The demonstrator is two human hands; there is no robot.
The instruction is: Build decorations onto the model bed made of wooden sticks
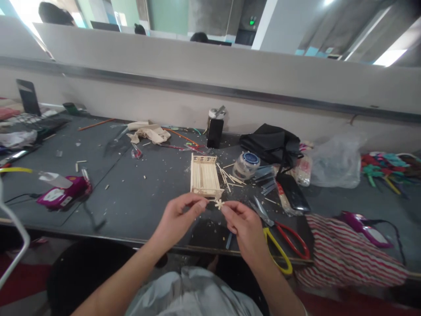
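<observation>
Between the thumb and finger of my right hand (pixel 241 221) is a small pale flower-shaped wooden piece (pixel 219 204). My left hand (pixel 182 215) is pinched closed just to its left, on what looks like a thin wooden stick (pixel 211 201); its far end meets or nearly meets the flower-shaped piece, I cannot tell which. Right behind my fingertips stands a miniature bed-like frame of thin wooden sticks (pixel 205 175), with a raised decorated end at the back. Loose wooden sticks (pixel 226 177) lie to the right of the frame.
A clear jar with a blue lid (pixel 246 166), scissors with red and yellow handles (pixel 274 232), a black bag (pixel 272 142) and a phone (pixel 292 191) are on the right. Leftward lies a purple device (pixel 61 193). A dark phone (pixel 215 133) leans upright at the back. Striped cloth (pixel 348 254) overhangs the edge.
</observation>
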